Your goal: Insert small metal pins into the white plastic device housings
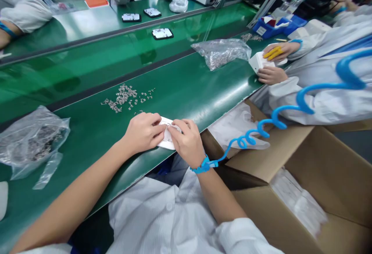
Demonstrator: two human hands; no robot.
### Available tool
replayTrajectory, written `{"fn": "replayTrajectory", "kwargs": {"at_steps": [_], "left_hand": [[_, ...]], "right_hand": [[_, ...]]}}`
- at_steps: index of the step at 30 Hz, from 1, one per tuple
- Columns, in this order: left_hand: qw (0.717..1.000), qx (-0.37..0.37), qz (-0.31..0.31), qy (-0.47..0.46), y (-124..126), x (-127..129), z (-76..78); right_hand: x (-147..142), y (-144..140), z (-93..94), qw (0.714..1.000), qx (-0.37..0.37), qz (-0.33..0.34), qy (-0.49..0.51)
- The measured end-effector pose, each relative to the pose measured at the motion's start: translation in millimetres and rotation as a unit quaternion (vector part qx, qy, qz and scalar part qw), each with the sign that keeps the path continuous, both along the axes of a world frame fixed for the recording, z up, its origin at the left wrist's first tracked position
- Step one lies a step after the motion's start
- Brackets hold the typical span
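The fingertips of both hands meet over a small flat white part (166,135) lying on the near edge of the green belt (203,87). The left hand (143,132) curls its fingers together and presses down on the part's left side; the right hand (188,142) pinches thumb and forefinger close at the part's top edge, apparently on something tiny and metallic, though what it grips is too small to tell. The part looks like smooth matt plastic, thin and roughly rectangular, mostly covered by the hands. On the right wrist sits a blue strap (202,165), and from it a glossy blue coiled cord (290,110) spirals up to the right. Just beyond the hands a loose scatter of small grey metal pieces (124,95) lies on the belt, which is smooth and shiny. To the left a crinkled clear bag (29,139) holds more dark pieces; another clear bag of pieces (222,52) lies farther up the belt. At the right an open brown cardboard box (314,168) holds items in thin plastic wrap. A co-worker's hands (271,75) hold a white block beside that far bag.
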State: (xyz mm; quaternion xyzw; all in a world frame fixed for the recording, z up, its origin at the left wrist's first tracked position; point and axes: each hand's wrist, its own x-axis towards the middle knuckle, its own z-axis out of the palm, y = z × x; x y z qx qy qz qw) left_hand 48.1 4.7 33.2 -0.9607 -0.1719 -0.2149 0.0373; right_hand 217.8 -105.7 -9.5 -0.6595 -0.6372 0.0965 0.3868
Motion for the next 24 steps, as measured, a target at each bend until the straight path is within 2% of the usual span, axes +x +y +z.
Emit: {"fn": "replayTrajectory", "kwargs": {"at_steps": [6, 10, 13, 15, 18, 20, 24], "left_hand": [[0.999, 0.008, -0.008, -0.04, 0.2, -0.8, -4.0], [1.0, -0.002, 0.008, -0.01, 0.7, -1.6, -5.5], [1.0, -0.014, 0.018, 0.011, 0.8, -1.7, -4.9], [0.999, -0.022, 0.025, 0.008, 0.6, -1.9, -4.3], [0.999, -0.023, 0.033, 0.003, 0.1, -2.1, -4.0], [0.999, -0.018, 0.036, 0.005, -0.2, -2.0, -4.3], [0.999, -0.021, 0.036, 0.003, -0.4, -1.6, -4.8]], "right_hand": [[1.8, 3.3, 4.7, 0.999, -0.016, 0.026, -0.028], [2.3, 9.3, 9.6, 0.993, -0.014, 0.071, -0.092], [7.0, 14.1, 12.3, 0.99, -0.008, 0.078, -0.113], [13.2, 18.4, 12.3, 0.994, 0.018, 0.072, -0.077], [21.6, 28.2, 9.7, 0.996, 0.059, 0.055, 0.027], [22.0, 35.7, 7.4, 0.995, 0.046, 0.057, 0.065], [12.6, 43.9, 6.4, 0.998, -0.016, 0.062, 0.017]]}}
